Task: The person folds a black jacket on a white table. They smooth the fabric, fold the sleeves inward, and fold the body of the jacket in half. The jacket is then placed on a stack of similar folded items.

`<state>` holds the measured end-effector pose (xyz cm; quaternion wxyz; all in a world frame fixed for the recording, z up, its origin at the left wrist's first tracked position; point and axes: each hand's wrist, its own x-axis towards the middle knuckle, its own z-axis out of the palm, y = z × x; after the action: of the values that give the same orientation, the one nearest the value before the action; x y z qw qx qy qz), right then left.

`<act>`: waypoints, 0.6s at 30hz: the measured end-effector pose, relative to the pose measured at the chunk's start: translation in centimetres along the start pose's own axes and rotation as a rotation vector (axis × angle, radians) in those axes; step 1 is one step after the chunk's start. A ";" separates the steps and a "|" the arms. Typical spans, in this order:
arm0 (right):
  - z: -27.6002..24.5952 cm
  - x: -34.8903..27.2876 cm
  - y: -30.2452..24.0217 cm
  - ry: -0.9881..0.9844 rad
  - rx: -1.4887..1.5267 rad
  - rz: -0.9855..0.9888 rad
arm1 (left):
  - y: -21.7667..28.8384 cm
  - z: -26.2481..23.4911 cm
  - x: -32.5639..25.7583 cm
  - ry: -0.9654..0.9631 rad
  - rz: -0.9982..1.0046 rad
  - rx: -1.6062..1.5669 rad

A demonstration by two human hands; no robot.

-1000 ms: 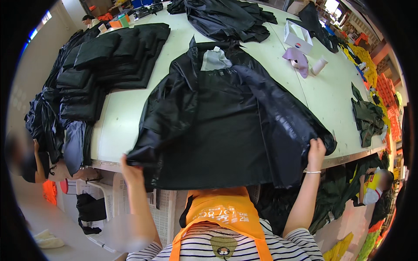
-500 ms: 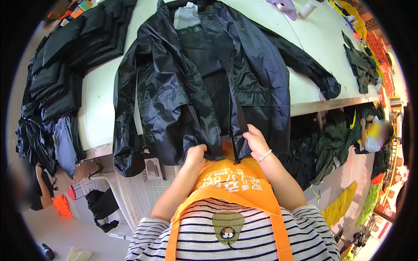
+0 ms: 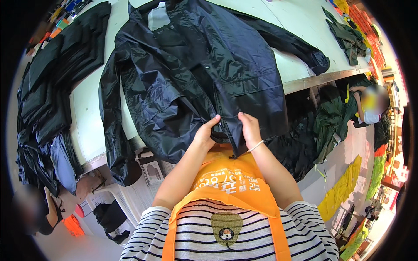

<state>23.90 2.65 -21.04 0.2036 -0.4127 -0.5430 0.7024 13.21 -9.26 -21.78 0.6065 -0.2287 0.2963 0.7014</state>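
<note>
A shiny black zip jacket (image 3: 161, 87) lies front up across the table, its lower hem hanging over the edge toward me. Its front is open, showing the dark lining and a pale patch near the collar. My left hand (image 3: 206, 134) is closed on the left front edge close to the bottom, thumb on top. Just to the right, my right hand (image 3: 250, 130) pinches the other front edge, beside the zipper (image 3: 214, 98). The fingers under the cloth are hidden. The jacket's right sleeve stretches out over the table; the left one hangs down at the front.
Folded black garments are stacked (image 3: 65, 56) on the white table (image 3: 87, 108) at the left. A dark green garment (image 3: 346, 37) lies far right. Under the table are heaped dark clothes (image 3: 335, 113). A white plastic chair (image 3: 126, 200) stands lower left; other people are at both sides.
My hands have drawn closer together and slightly up, bringing the two front edges nearer each other at the hem. The view has shifted, so the table contents sit further left.
</note>
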 end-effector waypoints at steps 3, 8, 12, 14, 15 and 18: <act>-2.7 1.8 0.5 -0.045 -0.618 -0.034 | -0.4 0.6 0.0 0.005 0.033 0.041; 0.9 -1.8 -3.5 0.016 -0.991 -0.798 | -0.2 0.5 1.0 0.181 0.005 0.238; 1.6 -2.2 -1.9 -0.064 -0.947 -0.660 | -0.5 2.0 0.1 0.207 0.077 0.223; 1.4 -1.7 -1.4 -0.083 -0.833 -0.537 | -0.5 1.8 0.2 0.256 0.077 0.267; 1.4 -1.7 -1.2 -0.050 -0.616 -0.410 | -0.6 2.0 0.2 0.290 0.129 0.291; 0.7 -1.6 -0.9 -0.062 -0.294 0.045 | -0.9 1.9 0.1 0.259 0.080 0.287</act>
<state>24.16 1.34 -19.56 0.1083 -0.4282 -0.6368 0.6320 14.17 -7.77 -20.56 0.5615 -0.2160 0.4777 0.6403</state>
